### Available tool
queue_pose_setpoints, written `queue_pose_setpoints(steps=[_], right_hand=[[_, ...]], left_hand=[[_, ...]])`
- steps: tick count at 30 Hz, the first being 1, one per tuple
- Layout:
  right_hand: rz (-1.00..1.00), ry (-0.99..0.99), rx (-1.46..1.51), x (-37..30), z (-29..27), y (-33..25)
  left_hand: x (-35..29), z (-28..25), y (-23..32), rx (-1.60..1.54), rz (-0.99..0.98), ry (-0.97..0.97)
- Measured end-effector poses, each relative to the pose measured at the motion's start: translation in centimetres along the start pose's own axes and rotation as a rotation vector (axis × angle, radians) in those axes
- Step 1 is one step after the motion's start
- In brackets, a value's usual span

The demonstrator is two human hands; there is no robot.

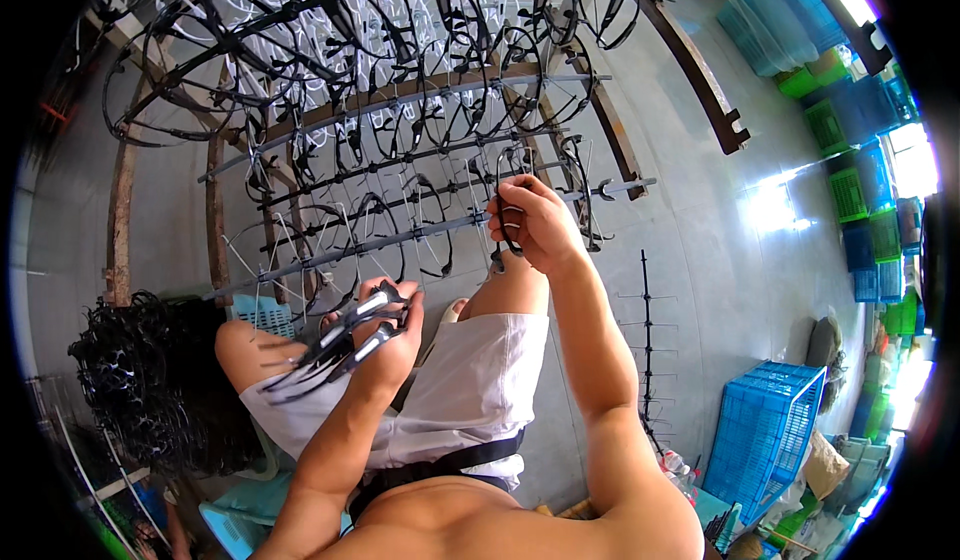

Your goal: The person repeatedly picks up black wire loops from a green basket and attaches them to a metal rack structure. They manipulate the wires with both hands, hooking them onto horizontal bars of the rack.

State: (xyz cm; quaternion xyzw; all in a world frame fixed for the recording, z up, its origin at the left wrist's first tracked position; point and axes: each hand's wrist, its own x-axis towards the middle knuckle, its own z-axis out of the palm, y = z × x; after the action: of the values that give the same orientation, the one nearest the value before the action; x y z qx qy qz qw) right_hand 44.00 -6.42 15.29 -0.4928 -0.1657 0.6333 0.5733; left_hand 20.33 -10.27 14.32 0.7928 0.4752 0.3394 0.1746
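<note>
My left hand (392,345) is closed around a bunch of slim black plastic frames (350,332), their thin ends blurred and pointing left over my thigh. Higher and to the right, my right hand (540,222) pinches one black curved frame (501,200) at the near bar of a rack. That bar (400,238) carries wire hooks with more curved black frames (435,222) hanging from them. Whether the frame in my right hand is on a hook, I cannot tell.
Further bars of black frames (400,30) and white ones rise beyond, on brown metal posts (215,210). A heap of black pieces (130,390) lies at left. A bare hooked rod (647,340) lies on the floor (690,230), near a blue crate (765,430).
</note>
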Motion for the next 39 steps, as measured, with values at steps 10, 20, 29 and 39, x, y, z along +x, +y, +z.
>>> queue_pose_setpoints(steps=[10, 20, 29, 39], right_hand=[[-0.083, -0.02, 0.084, -0.8, -0.2, -0.4], [-0.173, 0.054, -0.183, -2.7, 0.3, -0.8], [-0.108, 0.059, -0.203, -3.1, -0.4, -1.6], [-0.143, 0.067, -0.131, -2.5, 0.1, -2.0]], left_hand=[[-0.2, 0.4, -0.3, -0.045, 0.109, 0.004], [0.4, 0.8, 0.1, -0.046, 0.101, 0.124], [1.1, 0.9, 0.5, -0.065, 0.044, 0.184], [-1.0, 1.5, -0.2, -0.12, 0.009, 0.089]])
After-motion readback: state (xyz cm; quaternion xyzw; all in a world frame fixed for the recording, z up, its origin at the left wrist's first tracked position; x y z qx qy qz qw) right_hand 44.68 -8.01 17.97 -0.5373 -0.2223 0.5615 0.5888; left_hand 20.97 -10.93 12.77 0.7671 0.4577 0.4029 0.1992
